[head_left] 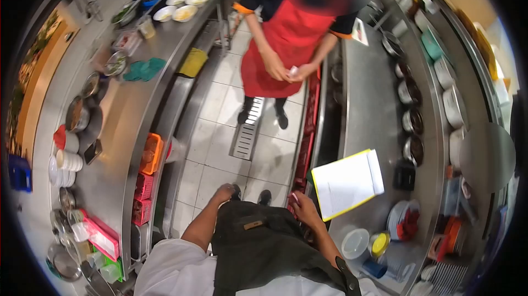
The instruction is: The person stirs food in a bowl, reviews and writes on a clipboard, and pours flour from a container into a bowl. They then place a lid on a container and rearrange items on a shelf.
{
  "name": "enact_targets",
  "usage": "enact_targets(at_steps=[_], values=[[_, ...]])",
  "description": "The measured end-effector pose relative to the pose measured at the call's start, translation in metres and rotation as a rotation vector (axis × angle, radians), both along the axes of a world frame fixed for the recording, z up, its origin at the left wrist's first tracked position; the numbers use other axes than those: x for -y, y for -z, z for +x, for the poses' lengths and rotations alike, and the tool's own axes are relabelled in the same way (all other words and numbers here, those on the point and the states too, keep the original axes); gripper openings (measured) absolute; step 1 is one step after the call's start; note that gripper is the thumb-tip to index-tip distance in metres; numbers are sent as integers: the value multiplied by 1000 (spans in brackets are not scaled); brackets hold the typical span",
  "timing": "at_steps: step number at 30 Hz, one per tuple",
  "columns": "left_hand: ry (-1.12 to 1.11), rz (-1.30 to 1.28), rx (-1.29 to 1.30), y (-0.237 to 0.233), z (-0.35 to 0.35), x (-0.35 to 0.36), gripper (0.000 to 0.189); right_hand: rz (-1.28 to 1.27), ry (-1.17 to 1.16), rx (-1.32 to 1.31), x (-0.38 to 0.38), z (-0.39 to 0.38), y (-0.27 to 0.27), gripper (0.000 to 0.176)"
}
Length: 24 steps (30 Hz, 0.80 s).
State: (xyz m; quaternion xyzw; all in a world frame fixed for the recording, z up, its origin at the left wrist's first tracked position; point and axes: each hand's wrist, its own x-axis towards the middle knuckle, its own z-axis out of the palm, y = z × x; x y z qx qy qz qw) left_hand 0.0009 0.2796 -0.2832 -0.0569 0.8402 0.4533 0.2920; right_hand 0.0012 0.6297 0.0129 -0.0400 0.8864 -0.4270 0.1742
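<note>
My left hand point(223, 192) hangs beside the dark apron point(247, 246), over the tiled floor; its fingers are too small and blurred to read. On the other side of the apron, my right hand point(305, 208) is closed around a small, pinkish thing that I cannot make out. A white paper sheet with a yellow edge point(347, 183) lies on the right counter, a little beyond that hand. In front of me stands a person in a red apron point(275, 48), whose two hands meet around something small and white.
The left counter point(129, 109) holds white bowls point(184, 13), a green cloth point(144, 69), a dark phone-like object point(93, 152) and pans. Orange and red baskets point(151, 153) sit beneath it. Pans and containers line the right counter point(371, 103). A floor drain point(243, 142) lies between the counters.
</note>
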Motion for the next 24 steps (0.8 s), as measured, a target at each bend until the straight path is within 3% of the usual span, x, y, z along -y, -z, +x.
enact_targets(at_steps=[1, 2, 3, 4, 5, 6, 8, 10, 11, 13, 18, 22, 24], values=[[-68, 101, 109, -14, 2, -1, 29, 22, -20, -6, -2, 4, 18, 33], [177, 172, -99, 63, 16, 13, 30, 126, -75, 57, -10, 9, 42, 35], [126, 5, 13, 35, 17, 8, 31, 225, -151, 100, -19, 17, 69, 36], [164, 54, -162, 96, 27, 12, 30, 175, -154, 134, -29, 24, 99, 41], [335, -107, -358, 45, 26, 19, 28, 93, -111, 217, -33, 36, 115, 44], [59, -16, -164, -17, 27, 24, 28, 69, -121, 259, -32, 32, 131, 43], [-1, -52, -90, -33, 35, 49, 28, 84, -197, 289, -1, 1, 149, 42], [-98, -195, -136, -33, 43, 65, 35, 114, -275, 290, 34, -29, 162, 41], [-250, -255, -181, -9, 46, 73, 35, 126, -319, 278, 52, -44, 164, 41], [-80, -264, -241, 9, 47, 106, 35, 136, -395, 250, 87, -67, 169, 40], [-56, -472, -201, -8, 83, 135, 25, 155, -511, 216, 125, -93, 172, 37], [-53, -506, -209, 15, 121, 135, 22, 168, -542, 207, 131, -99, 172, 36], [-2, -447, -97, 15, 133, 127, 32, 173, -546, 208, 129, -98, 173, 35]])
